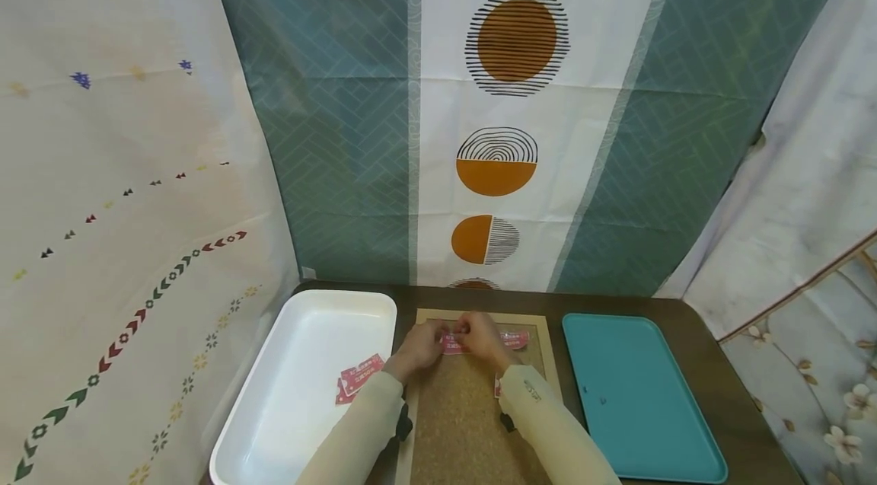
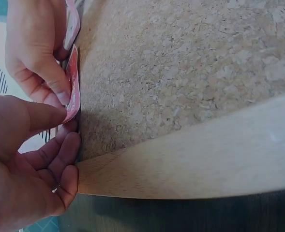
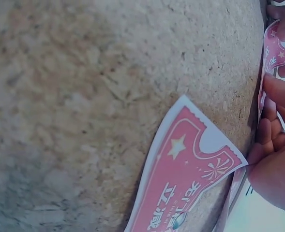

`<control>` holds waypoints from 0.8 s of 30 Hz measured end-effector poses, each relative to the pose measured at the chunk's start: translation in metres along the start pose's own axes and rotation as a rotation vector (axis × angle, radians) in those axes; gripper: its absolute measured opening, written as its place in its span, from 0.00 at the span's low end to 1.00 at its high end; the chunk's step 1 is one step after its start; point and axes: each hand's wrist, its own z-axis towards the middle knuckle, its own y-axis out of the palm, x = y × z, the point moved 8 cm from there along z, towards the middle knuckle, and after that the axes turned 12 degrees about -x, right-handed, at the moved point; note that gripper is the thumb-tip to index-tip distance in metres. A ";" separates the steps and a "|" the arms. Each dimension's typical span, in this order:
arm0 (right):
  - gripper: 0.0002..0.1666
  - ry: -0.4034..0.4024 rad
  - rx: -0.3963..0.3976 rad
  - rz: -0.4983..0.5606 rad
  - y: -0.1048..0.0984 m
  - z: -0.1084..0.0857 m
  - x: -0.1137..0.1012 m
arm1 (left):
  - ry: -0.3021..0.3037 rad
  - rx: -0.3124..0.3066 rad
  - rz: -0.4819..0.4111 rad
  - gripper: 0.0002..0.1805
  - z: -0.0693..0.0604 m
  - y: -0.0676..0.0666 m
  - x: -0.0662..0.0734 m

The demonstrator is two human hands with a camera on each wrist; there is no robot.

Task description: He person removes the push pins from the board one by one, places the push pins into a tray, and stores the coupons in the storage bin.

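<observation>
Near the far edge of a wood-framed cork board (image 1: 452, 424), both hands hold a pink-and-white paper coupon (image 1: 452, 345) against the cork. My left hand (image 1: 419, 348) pinches its left end, the thumb showing on the coupon (image 2: 74, 84) in the left wrist view. My right hand (image 1: 483, 339) has its thumb and fingers at the other end; whether they also hold something small is hidden. To the right, a second coupon (image 1: 515, 339) lies along the board's far edge. Another coupon (image 3: 171, 179), with a small clear-headed pin (image 3: 179, 220) in it, lies below the right hand, partly under the forearm.
Left of the board stands a white tray (image 1: 274, 394) with several pink coupons (image 1: 359, 374) at its right side. A teal tray (image 1: 644, 409) on the right bears a few tiny dark items (image 1: 603, 400). Patterned curtains (image 1: 342, 127) hang behind the dark table (image 1: 747, 424).
</observation>
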 end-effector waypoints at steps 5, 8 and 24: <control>0.04 0.020 -0.013 0.042 0.001 0.000 0.004 | 0.020 -0.006 -0.006 0.17 0.000 0.003 -0.001; 0.04 0.035 -0.017 0.051 0.001 0.000 0.007 | 0.025 -0.012 -0.013 0.18 0.000 0.004 -0.001; 0.04 0.046 0.003 0.103 0.001 -0.001 0.005 | 0.020 -0.018 -0.003 0.16 -0.001 0.003 -0.003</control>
